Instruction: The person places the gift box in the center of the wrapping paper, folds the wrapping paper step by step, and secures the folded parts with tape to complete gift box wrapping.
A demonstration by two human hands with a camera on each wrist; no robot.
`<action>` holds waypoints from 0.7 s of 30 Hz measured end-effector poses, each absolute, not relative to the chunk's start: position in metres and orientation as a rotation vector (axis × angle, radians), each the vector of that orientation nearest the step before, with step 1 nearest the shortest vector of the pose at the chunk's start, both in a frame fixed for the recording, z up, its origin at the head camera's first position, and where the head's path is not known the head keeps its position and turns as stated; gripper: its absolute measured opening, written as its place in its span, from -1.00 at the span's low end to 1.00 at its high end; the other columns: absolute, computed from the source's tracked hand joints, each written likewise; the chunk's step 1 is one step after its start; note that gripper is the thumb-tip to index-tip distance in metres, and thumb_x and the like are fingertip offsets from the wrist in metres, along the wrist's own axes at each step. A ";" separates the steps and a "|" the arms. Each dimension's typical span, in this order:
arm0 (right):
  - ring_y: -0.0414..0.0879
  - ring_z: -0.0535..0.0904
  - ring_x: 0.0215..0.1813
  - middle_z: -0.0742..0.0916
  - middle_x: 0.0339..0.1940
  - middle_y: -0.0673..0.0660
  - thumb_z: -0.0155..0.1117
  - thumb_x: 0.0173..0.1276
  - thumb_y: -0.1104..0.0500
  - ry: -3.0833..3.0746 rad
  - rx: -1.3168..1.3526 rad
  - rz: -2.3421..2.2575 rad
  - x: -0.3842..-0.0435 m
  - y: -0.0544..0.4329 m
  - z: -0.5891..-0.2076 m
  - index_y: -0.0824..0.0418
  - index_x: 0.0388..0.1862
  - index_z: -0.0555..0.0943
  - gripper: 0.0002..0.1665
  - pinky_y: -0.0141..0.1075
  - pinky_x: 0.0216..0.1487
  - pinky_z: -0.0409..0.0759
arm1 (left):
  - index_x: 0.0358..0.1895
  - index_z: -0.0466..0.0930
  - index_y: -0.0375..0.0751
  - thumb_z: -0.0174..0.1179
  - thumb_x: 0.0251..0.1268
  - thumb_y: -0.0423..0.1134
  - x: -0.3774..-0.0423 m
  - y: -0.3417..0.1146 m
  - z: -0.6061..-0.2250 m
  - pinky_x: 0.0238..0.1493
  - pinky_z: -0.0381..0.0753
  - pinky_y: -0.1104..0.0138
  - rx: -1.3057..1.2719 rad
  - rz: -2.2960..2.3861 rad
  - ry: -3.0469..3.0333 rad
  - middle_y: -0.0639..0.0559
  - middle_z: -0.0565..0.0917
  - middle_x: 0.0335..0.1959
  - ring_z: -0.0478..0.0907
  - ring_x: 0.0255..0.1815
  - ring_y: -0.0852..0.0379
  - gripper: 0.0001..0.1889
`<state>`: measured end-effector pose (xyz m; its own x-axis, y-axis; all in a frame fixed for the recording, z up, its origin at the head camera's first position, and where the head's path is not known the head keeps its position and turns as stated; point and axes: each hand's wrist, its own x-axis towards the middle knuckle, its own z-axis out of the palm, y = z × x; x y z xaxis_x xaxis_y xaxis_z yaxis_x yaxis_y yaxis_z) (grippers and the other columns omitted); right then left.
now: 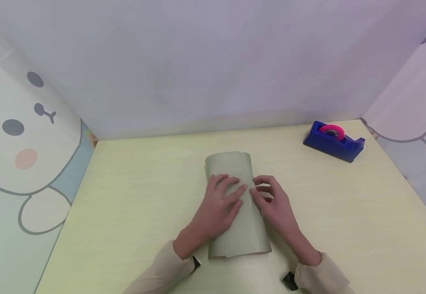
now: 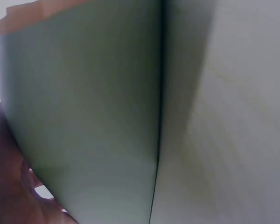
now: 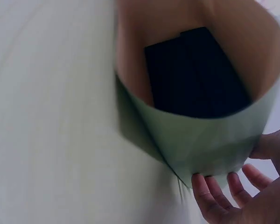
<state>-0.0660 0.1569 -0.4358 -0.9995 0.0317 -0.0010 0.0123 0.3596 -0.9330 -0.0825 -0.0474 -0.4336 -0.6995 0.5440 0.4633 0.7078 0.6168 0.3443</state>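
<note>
Grey-green wrapping paper point(image 1: 242, 232) lies lengthwise in front of me, curved into a sleeve with its near end unfastened. Through that end, the right wrist view shows its brown inner side point(image 3: 154, 18) and a dark, flat-sided box-like thing point(image 3: 196, 74) inside. My left hand point(image 1: 220, 204) rests on top of the paper with its fingers spread. At the right side, my right hand point(image 1: 274, 203) touches the paper with its fingertips and thumb, the fingers loosely bent. In the left wrist view, the paper's side point(image 2: 88, 107) stands close along the table.
A blue tape dispenser point(image 1: 333, 143) with a pink roll point(image 1: 336, 130) stands at the table's back right corner. The pale wooden table point(image 1: 132, 183) meets a light grey wall point(image 1: 213, 73) behind. Panels with cartoon animals point(image 1: 33, 134) flank it left and right.
</note>
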 end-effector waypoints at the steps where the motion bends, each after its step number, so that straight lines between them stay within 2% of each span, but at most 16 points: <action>1: 0.09 0.69 0.20 0.65 0.25 0.12 0.31 0.54 0.11 -2.577 -0.054 1.804 -0.067 0.158 -0.436 0.10 0.28 0.50 -0.60 -0.23 0.08 0.71 | 0.31 0.67 -0.07 0.27 0.45 -0.22 -0.083 -0.047 -0.434 0.47 0.30 -0.34 -1.003 -0.793 -2.524 -0.09 0.60 0.26 0.46 0.33 -0.18 -0.60; 6: 0.11 0.62 0.22 0.60 0.26 0.16 0.33 0.51 0.11 -2.563 -0.127 1.935 -0.071 0.157 -0.437 0.15 0.26 0.44 -0.56 -0.33 0.06 0.64 | 0.34 0.62 -0.19 0.24 0.42 -0.37 -0.084 -0.047 -0.435 0.50 0.19 -0.42 -0.956 -1.001 -2.512 -0.12 0.60 0.27 0.44 0.40 -0.17 -0.56; 11: 0.16 0.59 0.28 0.57 0.27 0.22 0.31 0.50 0.18 -2.590 -0.177 1.897 -0.076 0.152 -0.436 0.18 0.24 0.38 -0.56 -0.16 0.16 0.63 | 0.27 0.65 -0.19 0.23 0.41 -0.40 -0.083 -0.045 -0.436 0.58 0.11 -0.36 -0.926 -1.098 -2.521 -0.08 0.61 0.27 0.42 0.46 -0.14 -0.61; 16: 0.18 0.54 0.32 0.52 0.30 0.24 0.27 0.51 0.19 -2.613 -0.187 1.868 -0.077 0.148 -0.435 0.19 0.24 0.33 -0.56 0.01 0.26 0.57 | 0.10 0.71 -0.21 0.27 0.38 -0.38 -0.082 -0.043 -0.435 0.58 0.15 -0.33 -0.982 -1.066 -2.506 -0.10 0.65 0.21 0.46 0.44 -0.17 -0.73; 21: 0.17 0.53 0.35 0.52 0.32 0.22 0.26 0.55 0.14 -2.583 -0.169 1.906 -0.074 0.149 -0.437 0.18 0.28 0.33 -0.54 -0.01 0.28 0.53 | 0.05 0.74 -0.15 0.27 0.40 -0.34 -0.082 -0.043 -0.434 0.52 0.24 -0.35 -1.014 -0.920 -2.519 -0.06 0.66 0.21 0.47 0.44 -0.17 -0.77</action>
<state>-0.0736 0.1486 -0.4365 -0.9918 0.0411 -0.1213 0.1280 0.2923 -0.9477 -0.0820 -0.0430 -0.4343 -0.7171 0.5229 0.4608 0.6968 0.5526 0.4572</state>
